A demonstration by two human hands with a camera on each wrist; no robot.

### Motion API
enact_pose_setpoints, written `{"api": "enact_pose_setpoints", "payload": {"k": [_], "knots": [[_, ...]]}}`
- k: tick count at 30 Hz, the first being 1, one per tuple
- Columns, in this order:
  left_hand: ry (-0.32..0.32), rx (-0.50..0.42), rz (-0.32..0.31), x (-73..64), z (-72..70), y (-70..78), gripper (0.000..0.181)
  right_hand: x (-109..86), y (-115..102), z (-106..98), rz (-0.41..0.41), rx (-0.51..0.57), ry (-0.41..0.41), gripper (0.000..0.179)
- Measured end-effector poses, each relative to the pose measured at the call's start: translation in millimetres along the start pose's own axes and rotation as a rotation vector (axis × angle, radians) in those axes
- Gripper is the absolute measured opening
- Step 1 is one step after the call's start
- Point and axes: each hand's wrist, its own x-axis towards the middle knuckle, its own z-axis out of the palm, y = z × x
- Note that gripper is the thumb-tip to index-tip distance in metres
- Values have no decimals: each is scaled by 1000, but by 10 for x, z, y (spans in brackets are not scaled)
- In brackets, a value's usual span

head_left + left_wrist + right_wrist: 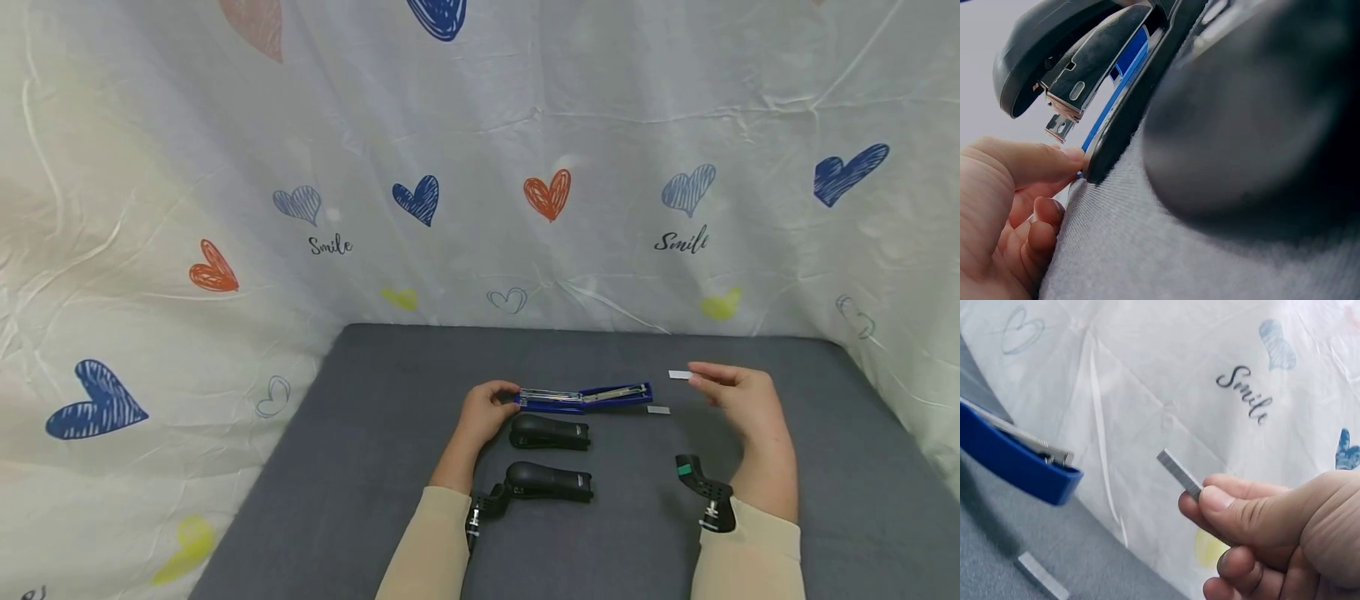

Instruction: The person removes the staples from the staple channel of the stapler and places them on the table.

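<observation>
A blue stapler [551, 402] lies opened out flat on the grey table, its metal staple channel showing. My left hand [483, 410] pinches its left end between thumb and fingers; in the left wrist view a black stapler [1079, 81] partly hides the blue one. Raised beyond the blue stapler's right end, my right hand [742, 400] pinches one end of a silver strip of staples [1179, 474] between thumb and index finger. A second strip of staples [1042, 576] rests on the table, close to the blue stapler's right tip.
Two black staplers, a farther one [550, 432] and a nearer one [549, 482], lie side by side just in front of the blue stapler. The grey table [622, 550] ends at the back against a white curtain [480, 142] printed with hearts.
</observation>
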Motion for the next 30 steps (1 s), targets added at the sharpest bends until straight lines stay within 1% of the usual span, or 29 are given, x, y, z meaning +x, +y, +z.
{"api": "enact_pose_setpoints", "payload": {"k": [5, 9, 16, 20, 25, 30], "knots": [[-23, -6, -18, -7, -2, -7, 26, 38, 100, 24, 73, -19, -15, 43], [-23, -12, -18, -8, -8, 1, 26, 58, 189, 22, 102, -48, -43, 41], [-22, -10, -19, -15, -11, 20, 25, 107, 333, -18, 83, -186, -76, 37], [-21, -12, -16, -12, -12, 14, 25, 136, 371, 9, 73, -265, -70, 34], [-17, -8, -13, -6, -13, 10, 25, 128, 370, 62, 83, -315, -32, 32], [-18, -8, -14, 1, -13, 9, 26, 120, 326, 67, 63, -341, -30, 28]]}}
